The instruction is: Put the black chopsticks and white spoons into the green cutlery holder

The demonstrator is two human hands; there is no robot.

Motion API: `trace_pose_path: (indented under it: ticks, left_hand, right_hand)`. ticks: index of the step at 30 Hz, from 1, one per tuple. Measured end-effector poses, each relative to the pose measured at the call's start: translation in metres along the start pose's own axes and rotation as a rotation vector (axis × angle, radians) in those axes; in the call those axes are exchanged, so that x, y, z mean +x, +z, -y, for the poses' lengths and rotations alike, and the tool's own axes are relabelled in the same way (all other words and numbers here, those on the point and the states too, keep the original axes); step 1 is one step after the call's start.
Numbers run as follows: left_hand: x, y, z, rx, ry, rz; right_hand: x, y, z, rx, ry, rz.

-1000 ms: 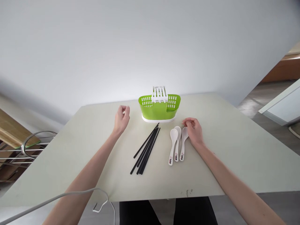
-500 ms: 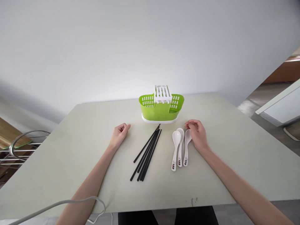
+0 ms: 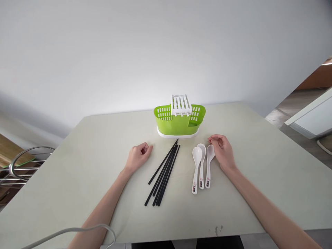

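My left hand [image 3: 139,157] rests on the table left of the chopsticks, its fingers curled in a loose fist with nothing in it. Several black chopsticks [image 3: 169,175] lie in a narrow fan, apart from that hand. To their right are three white spoons: a left one [image 3: 197,155], a middle one [image 3: 201,169] and a right one [image 3: 210,154], bowls pointing away from me. Beside the right spoon is my right hand [image 3: 223,150], fingers bent inward and thumb overlapping the bowl's edge; I see nothing gripped. Whether it touches the spoon is unclear.
Behind the utensils stands a green basket [image 3: 177,127] with a white base and a white slatted rack [image 3: 181,104] across its top. A wall [image 3: 129,62] rises behind the table [image 3: 103,138]. A grey cable [image 3: 67,230] crosses my left forearm. Metal rack [image 3: 18,169] at left.
My left hand has shifted slightly right, nearer the chopsticks, still curled. The camera view has tilted a little, so the utensils appear slightly lower. The right hand keeps its place by the spoons.
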State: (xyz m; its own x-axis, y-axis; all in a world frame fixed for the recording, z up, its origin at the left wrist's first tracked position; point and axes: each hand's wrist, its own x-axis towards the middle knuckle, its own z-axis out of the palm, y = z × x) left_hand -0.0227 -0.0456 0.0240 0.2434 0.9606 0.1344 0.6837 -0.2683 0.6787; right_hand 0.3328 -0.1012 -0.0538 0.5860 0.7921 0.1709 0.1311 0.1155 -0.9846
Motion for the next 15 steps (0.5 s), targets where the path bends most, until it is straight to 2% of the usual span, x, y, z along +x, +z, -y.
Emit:
trace_pose_path:
  ticks: [15]
  left_hand:
    - [-0.0005,0.0028,0.0047,0.143,0.039,0.017]
  right_hand:
    - [-0.0036,-0.0020,0.0066,0.037,0.061,-0.025]
